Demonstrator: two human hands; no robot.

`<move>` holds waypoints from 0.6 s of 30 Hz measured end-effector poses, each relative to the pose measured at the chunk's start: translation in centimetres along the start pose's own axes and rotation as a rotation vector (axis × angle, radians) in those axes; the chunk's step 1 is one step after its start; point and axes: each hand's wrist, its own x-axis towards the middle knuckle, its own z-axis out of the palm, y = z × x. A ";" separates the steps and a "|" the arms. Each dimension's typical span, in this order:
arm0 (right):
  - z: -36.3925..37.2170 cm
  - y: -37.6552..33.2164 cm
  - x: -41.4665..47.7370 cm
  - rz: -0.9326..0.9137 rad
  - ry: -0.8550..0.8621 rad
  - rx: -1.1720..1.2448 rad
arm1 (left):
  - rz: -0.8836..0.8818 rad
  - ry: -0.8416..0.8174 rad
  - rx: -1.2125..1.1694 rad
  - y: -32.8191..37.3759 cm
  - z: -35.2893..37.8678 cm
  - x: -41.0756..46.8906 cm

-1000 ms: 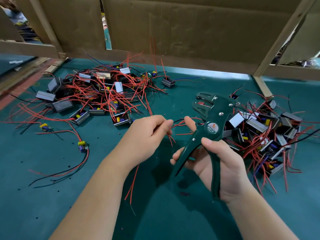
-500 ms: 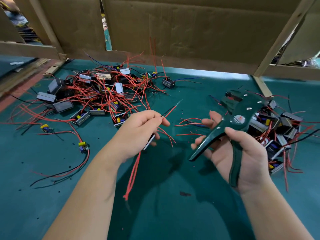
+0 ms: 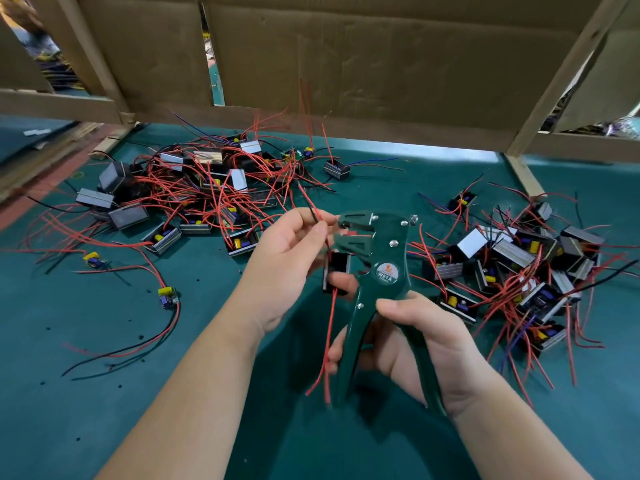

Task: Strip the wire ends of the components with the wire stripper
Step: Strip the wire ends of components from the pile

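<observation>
My right hand (image 3: 412,344) grips the handles of a dark green wire stripper (image 3: 379,268), its jaws pointing left at mid-frame. My left hand (image 3: 289,258) pinches a red and a black wire (image 3: 317,216) just left of the jaws. These wires belong to a small black box component (image 3: 336,273) that hangs between the two hands, partly hidden by the stripper. More red wires (image 3: 327,344) dangle from its underside.
A big tangle of components with red wires (image 3: 194,192) lies at the back left of the green table (image 3: 104,393). A second heap (image 3: 519,271) lies on the right. Loose parts with long leads (image 3: 166,296) lie at left. Cardboard walls (image 3: 346,64) close off the back.
My right hand has swung the stripper back left, bringing its jaws up to the wires. My left hand has raised the component and its wire ends toward the jaws.
</observation>
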 end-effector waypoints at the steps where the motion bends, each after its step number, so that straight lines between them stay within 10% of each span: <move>1: 0.0 0.0 0.1 -0.041 0.055 0.007 | 0.021 0.023 0.031 0.0 -0.2 0.0; 10: -2.2 -1.5 0.0 -0.620 0.570 0.078 | 0.178 0.564 0.898 0.4 -3.7 0.7; 18: -2.6 -0.9 -0.2 -0.738 0.630 -0.126 | -0.213 0.339 1.351 -0.1 -4.3 0.2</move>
